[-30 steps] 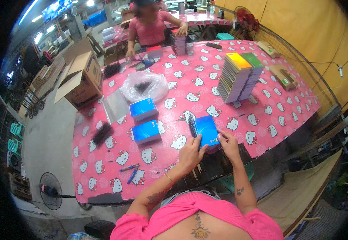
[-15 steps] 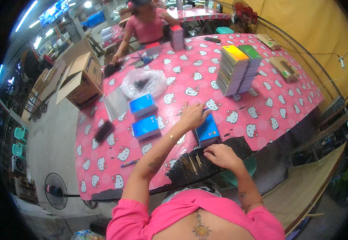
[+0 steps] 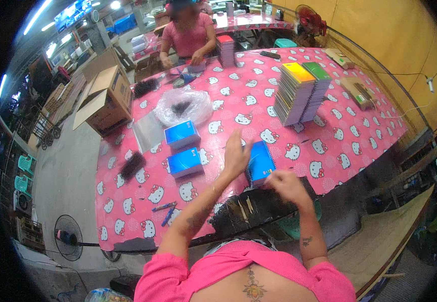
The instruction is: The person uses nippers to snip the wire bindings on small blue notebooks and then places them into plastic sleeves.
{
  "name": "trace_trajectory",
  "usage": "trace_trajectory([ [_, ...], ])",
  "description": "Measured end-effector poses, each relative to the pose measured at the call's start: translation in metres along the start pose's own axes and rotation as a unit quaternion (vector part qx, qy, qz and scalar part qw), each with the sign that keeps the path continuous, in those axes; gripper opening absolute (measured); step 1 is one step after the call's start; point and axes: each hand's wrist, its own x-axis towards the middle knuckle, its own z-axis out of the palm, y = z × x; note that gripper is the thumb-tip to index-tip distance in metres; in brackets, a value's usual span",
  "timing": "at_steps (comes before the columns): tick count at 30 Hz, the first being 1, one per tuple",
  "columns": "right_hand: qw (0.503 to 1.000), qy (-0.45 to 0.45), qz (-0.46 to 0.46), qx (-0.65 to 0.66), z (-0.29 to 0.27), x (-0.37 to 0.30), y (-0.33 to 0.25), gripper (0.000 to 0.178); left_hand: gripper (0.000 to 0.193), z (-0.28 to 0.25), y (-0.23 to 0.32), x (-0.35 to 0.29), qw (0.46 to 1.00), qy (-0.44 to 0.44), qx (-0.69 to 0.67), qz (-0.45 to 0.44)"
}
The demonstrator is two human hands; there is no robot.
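A stack of blue spiral notebooks point(image 3: 261, 160) lies near the table's front edge, its dark coil along the right side. My left hand point(image 3: 237, 155) stands at the stack's left side, fingers stretched out and slightly blurred. At the lower right corner, by the coil, my right hand point(image 3: 290, 186) has its fingers curled together; what is between them, if anything, is hidden. To the left sit two more blue stacks, a nearer stack point(image 3: 185, 162) and a farther stack point(image 3: 182, 134).
Tall notebook stacks, one yellow-topped point(image 3: 299, 73) and one green-topped point(image 3: 317, 70), stand at right. A clear plastic bag point(image 3: 198, 108), black coils point(image 3: 132, 166) and pens point(image 3: 168, 216) lie on the pink table. A cardboard box point(image 3: 109, 95) stands left. A co-worker point(image 3: 188, 34) works opposite.
My left hand has moved from the notebook's top to its left side. My right hand has risen from the table edge to the notebook corner. The co-worker's hands have come together.
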Motion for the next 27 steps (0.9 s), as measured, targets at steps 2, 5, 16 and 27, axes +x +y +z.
trace_trajectory([
  [2,0.986,0.162,0.003,0.050,-0.020,0.029,0.051,0.048,0.059,0.004,0.003,-0.030,0.949,-0.019,-0.190,-0.252],
  [5,0.965,0.148,0.046,0.213,-0.023,0.073,0.089,0.058,0.060,0.026,0.019,-0.054,0.801,-0.088,-0.429,-0.407],
  [16,0.916,-0.095,0.161,0.356,-0.002,0.098,0.078,0.072,0.067,0.035,0.027,-0.065,0.767,-0.053,-0.444,-0.460],
  [27,0.942,0.219,-0.076,0.241,-0.007,0.050,0.019,0.061,0.040,-0.166,-0.163,-0.086,0.961,-0.121,0.248,0.024],
])
